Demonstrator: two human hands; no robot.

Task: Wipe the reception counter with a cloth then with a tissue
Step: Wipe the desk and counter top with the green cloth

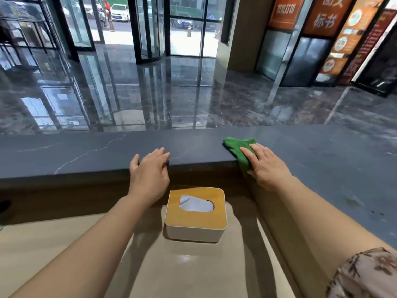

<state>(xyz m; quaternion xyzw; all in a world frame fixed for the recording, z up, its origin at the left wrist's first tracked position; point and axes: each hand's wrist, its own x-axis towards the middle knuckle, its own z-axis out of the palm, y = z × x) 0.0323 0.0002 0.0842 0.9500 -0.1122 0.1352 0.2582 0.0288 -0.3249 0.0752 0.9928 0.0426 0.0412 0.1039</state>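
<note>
Two bare hands are counted, the left hand and the right hand. One crumpled green cloth is seen, and one dark grey stone counter top. One white square tissue box with a wooden lid is counted, with one white tissue showing in its opening. One floral-patterned sleeve is seen.

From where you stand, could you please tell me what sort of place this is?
Most likely a building lobby, seen from behind its reception desk: a raised dark stone counter, a polished floor running to a glass revolving door, and orange signboards along the wall.
</note>
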